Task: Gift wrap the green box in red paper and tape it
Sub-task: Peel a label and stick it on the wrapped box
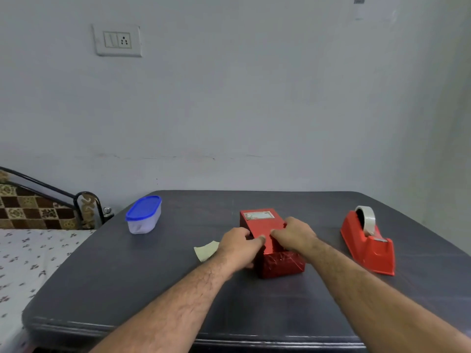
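A box wrapped in red paper (265, 225) is seen lying near the middle of a dark bench (178, 289), its long side running away from the camera. A pale label (258, 215) is fixed to the far part of its top face, and the near end is covered by crinkled, glossy folds of the wrapping. None of the box's green surface is visible.

The left hand (238, 247) is placed against the left side of the box, its fingers (261, 239) curled up over the top edge so that the box is gripped. The right hand (293, 234) is laid over the right half of the top face, its fingers bent down onto the paper and pressed there; how far the thumb wraps the far side cannot be told. The two hands nearly meet at the middle of the top.

A small pale slip of paper (206, 250) is seen on the bench just left of the left wrist. A red tape dispenser (369, 244) loaded with a roll of clear tape (367, 219) stands to the right, well apart from the box. A translucent container with a blue lid (144, 215) sits toward the far left. A bed with a floral sheet (30, 256) is beside the bench, and a switch plate (117, 40) is mounted on the wall.
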`<move>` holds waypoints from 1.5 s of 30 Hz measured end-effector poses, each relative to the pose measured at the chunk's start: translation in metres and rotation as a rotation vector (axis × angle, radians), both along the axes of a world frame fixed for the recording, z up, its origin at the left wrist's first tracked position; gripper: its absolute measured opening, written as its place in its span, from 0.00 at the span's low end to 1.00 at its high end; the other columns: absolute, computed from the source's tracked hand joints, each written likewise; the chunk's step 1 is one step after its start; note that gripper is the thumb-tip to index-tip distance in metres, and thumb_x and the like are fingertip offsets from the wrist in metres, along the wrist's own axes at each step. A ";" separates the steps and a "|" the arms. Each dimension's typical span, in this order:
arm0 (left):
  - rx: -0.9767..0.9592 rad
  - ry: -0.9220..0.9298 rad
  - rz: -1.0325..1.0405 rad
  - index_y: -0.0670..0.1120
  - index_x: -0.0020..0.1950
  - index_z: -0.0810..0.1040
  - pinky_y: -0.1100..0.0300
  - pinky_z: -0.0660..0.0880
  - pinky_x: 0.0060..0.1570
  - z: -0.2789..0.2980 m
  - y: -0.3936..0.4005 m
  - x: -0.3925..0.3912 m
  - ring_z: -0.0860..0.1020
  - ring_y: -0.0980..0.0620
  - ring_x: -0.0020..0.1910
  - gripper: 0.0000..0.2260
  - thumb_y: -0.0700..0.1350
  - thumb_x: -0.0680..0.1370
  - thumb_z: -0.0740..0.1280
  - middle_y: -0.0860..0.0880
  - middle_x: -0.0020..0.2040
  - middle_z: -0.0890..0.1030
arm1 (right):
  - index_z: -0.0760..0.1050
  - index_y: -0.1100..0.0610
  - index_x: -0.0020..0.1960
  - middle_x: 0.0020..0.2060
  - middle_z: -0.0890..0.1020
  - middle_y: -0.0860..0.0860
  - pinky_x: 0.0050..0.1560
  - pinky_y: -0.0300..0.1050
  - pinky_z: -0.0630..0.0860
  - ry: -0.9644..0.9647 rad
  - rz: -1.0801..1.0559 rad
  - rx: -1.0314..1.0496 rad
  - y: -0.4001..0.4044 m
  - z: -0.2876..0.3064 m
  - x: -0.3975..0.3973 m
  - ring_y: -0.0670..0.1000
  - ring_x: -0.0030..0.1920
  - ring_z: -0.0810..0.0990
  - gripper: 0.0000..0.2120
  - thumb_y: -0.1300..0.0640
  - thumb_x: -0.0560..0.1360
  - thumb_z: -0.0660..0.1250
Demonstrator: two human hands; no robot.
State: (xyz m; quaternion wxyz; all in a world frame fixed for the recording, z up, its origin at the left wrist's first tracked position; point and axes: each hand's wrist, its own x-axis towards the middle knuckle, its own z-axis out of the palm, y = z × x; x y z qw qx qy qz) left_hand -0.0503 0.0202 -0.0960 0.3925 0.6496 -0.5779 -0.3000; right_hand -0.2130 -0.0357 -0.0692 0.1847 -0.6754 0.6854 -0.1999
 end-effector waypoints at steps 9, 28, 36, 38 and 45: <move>-0.035 -0.151 0.121 0.51 0.43 0.83 0.60 0.77 0.36 0.009 -0.035 0.018 0.83 0.55 0.40 0.09 0.56 0.76 0.71 0.56 0.39 0.85 | 0.80 0.51 0.51 0.46 0.85 0.48 0.41 0.44 0.77 -0.044 0.016 -0.069 -0.029 0.000 0.022 0.52 0.46 0.85 0.21 0.34 0.73 0.72; 0.004 -0.211 0.113 0.51 0.51 0.83 0.59 0.75 0.40 0.004 -0.152 0.089 0.82 0.53 0.44 0.09 0.54 0.81 0.66 0.56 0.44 0.84 | 0.79 0.52 0.54 0.49 0.85 0.49 0.47 0.47 0.79 -0.104 -0.027 -0.145 -0.117 -0.007 0.100 0.53 0.47 0.82 0.19 0.36 0.79 0.66; -0.395 -0.467 -0.020 0.46 0.75 0.75 0.50 0.72 0.71 0.021 -0.119 0.013 0.75 0.45 0.70 0.20 0.46 0.82 0.66 0.46 0.70 0.80 | 0.77 0.55 0.70 0.63 0.84 0.53 0.62 0.49 0.77 -0.069 -0.048 -0.272 -0.065 0.005 0.043 0.57 0.63 0.82 0.18 0.49 0.82 0.65; -0.359 -0.284 -0.124 0.46 0.75 0.75 0.52 0.72 0.71 0.022 -0.111 -0.021 0.76 0.48 0.70 0.20 0.45 0.83 0.66 0.48 0.70 0.79 | 0.75 0.54 0.73 0.67 0.82 0.52 0.76 0.50 0.68 0.005 -0.081 -0.361 -0.046 0.010 0.008 0.54 0.69 0.79 0.22 0.50 0.81 0.67; -0.072 0.308 -0.278 0.47 0.71 0.77 0.47 0.84 0.55 0.000 -0.088 -0.156 0.82 0.52 0.55 0.17 0.43 0.82 0.70 0.48 0.65 0.79 | 0.64 0.53 0.80 0.83 0.61 0.56 0.85 0.56 0.44 0.101 -0.451 -0.542 0.011 -0.010 -0.121 0.58 0.84 0.54 0.45 0.40 0.69 0.78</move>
